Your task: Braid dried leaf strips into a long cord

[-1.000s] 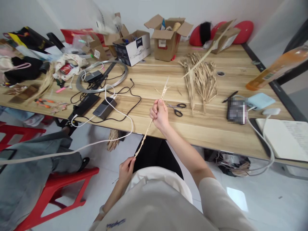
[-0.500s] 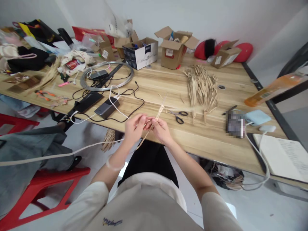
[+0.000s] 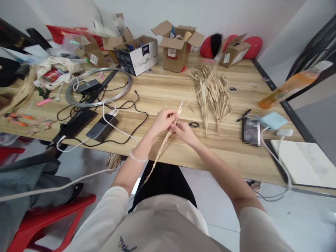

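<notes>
A long, narrow braided straw strip [image 3: 160, 151] slants from above the table down over its front edge toward my lap. My left hand [image 3: 165, 120] pinches it near its upper end, where a thin pale tip sticks out. Just below and to the right, my right hand [image 3: 185, 132] closes its fingers on the same strip. The two hands nearly touch. Scissors [image 3: 194, 124] lie right behind my right hand, largely covered by it. Bunches of dry straw leaves [image 3: 212, 94] rest on the table beyond.
Left of my hands are a black power bank [image 3: 102, 127], cables and a wire coil [image 3: 98, 101]. Cardboard boxes [image 3: 174, 56] stand at the back. An orange bottle [image 3: 291, 87] and an open notebook [image 3: 307, 162] lie at the right. A person's leg [image 3: 34, 189] shows at lower left.
Both hands have moved up and over the table, with my left hand now higher on the strip. More of the strip hangs below them. The view has shifted right, and my right hand covers more of the scissors.
</notes>
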The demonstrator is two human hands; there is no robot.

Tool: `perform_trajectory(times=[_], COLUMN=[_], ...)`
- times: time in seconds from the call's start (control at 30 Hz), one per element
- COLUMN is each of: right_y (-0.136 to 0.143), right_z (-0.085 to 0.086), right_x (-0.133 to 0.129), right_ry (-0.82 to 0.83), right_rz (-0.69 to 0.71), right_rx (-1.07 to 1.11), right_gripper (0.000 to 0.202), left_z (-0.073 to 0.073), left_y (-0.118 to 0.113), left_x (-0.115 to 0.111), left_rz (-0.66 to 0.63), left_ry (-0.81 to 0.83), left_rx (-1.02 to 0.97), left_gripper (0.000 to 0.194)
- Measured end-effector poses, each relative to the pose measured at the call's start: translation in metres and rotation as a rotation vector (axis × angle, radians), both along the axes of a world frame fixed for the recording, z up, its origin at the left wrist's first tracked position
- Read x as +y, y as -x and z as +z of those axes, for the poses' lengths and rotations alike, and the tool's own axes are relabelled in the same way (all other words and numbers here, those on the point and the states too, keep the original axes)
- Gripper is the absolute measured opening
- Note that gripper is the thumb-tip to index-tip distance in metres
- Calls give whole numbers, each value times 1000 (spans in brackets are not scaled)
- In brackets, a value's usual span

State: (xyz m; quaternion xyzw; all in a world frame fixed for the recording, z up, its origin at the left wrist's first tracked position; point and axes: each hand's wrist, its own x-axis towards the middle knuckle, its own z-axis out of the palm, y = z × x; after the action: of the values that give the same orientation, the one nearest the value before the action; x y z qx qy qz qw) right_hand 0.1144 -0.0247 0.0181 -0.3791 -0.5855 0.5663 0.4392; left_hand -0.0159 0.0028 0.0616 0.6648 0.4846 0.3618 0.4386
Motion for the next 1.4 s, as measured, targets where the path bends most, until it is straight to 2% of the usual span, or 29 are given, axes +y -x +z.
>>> perform_trajectory(times=[0.03, 0.1, 0.23, 0.37, 0.43, 0.57, 0.77, 0.9, 1.03, 1.2, 1.4], right_y=[-6, -16, -25, -22, -23, -29, -34, -36, -36, -32, -29], right_z=[1, 2, -4, -11, -12, -14, -17, -19, -20, -19, -21], right_x=[9, 24, 36, 33, 33, 32, 27, 26, 26, 25, 24], right_ry=[1, 11, 7, -52, -71, -75, -52, -40, -20, 14, 77], right_rz=[5, -96, -361, -379, -347, -370, -408, -403, -425, -439, -435], right_rx=[-67, -93, 87, 127, 93, 11, -45, -53, -35, -7, 16], right_gripper=[34, 34, 33, 18, 15, 16, 23, 27, 25, 27, 29], left_z=[-1, -4, -22, -47, -54, -51, -48, -50, -48, -46, -45], left_y=[-2, -6, -6, 8, 13, 14, 14, 14, 13, 11, 12], left_x=[6, 15, 20, 18, 16, 14, 16, 16, 16, 16, 15], left_rz=[34, 61, -49, -168, -219, -317, -314, -330, -284, -218, -234], left_ry=[-4, 41, 238, 324, 388, 498, 566, 623, 645, 718, 754], left_rx=[-22, -82, -167, -121, -127, -149, -158, -206, -284, -403, -434], left_gripper=[17, 14, 11, 14, 14, 13, 11, 19, 10, 16, 20])
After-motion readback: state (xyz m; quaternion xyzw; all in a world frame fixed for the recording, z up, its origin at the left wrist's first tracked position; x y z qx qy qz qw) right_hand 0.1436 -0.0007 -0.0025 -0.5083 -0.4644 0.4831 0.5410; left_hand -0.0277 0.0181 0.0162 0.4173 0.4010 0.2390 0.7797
